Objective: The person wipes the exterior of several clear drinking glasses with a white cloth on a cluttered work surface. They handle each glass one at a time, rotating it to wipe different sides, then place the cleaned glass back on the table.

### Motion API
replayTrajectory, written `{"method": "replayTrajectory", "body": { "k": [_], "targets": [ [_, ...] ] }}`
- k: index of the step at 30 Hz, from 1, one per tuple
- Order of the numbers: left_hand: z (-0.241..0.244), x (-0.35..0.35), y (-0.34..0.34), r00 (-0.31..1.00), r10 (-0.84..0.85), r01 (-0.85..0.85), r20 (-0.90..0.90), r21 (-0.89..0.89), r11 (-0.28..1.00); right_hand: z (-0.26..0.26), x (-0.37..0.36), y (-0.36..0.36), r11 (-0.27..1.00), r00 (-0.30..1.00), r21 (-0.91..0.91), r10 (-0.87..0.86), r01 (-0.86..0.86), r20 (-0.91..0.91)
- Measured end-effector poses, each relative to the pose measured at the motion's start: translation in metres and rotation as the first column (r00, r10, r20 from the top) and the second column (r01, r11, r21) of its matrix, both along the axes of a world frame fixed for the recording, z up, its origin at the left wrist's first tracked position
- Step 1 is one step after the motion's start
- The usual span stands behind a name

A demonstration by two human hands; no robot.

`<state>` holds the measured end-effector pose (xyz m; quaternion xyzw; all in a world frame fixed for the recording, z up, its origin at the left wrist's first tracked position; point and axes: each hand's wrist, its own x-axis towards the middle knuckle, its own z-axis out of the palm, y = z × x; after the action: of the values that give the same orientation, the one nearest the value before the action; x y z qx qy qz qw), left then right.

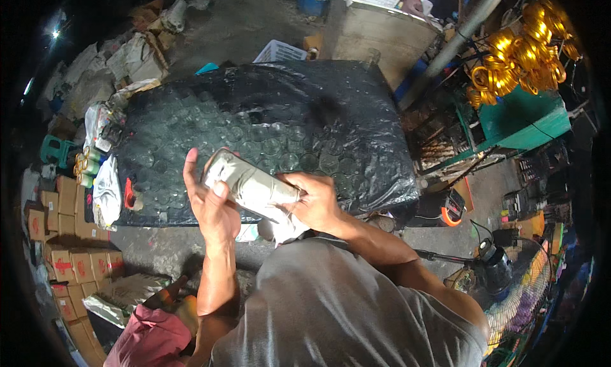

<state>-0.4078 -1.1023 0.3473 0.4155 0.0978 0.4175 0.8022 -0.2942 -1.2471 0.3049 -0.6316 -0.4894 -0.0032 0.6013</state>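
Both my hands hold a glass jar or tumbler (250,183), tilted above the near side of a table covered in black plastic sheet (382,176). White cloth is wrapped about the glass and hangs below it. My left hand (212,209) supports the wider end, thumb on top and one finger raised. My right hand (312,200) grips the other end together with the cloth. Rows of round clear glass pieces (289,162) cover much of the sheet beyond my hands; their exact kind cannot be told.
At the left edge stand a white plastic bag (106,190), a small red object (129,194) and several rolls (86,166). Stacked cardboard boxes (67,224) are at far left. Gold-coloured rings (525,47) hang at upper right. A white basket (279,52) lies past the far edge; a fan (496,271) is at right.
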Motion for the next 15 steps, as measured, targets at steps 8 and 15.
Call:
{"method": "replayTrajectory", "body": {
  "k": [8,15],
  "targets": [
    [0.027,0.026,-0.014,1.0,-0.01,0.01,-0.002,-0.163,0.987,0.014,0.021,-0.004,0.981,0.997,0.192,0.04,-0.028,-0.06],
    [0.008,0.049,0.011,0.937,-0.262,0.263,0.23,0.027,0.964,0.003,0.021,0.012,0.926,0.47,0.239,0.356,-0.291,-0.808]
  ]
}}
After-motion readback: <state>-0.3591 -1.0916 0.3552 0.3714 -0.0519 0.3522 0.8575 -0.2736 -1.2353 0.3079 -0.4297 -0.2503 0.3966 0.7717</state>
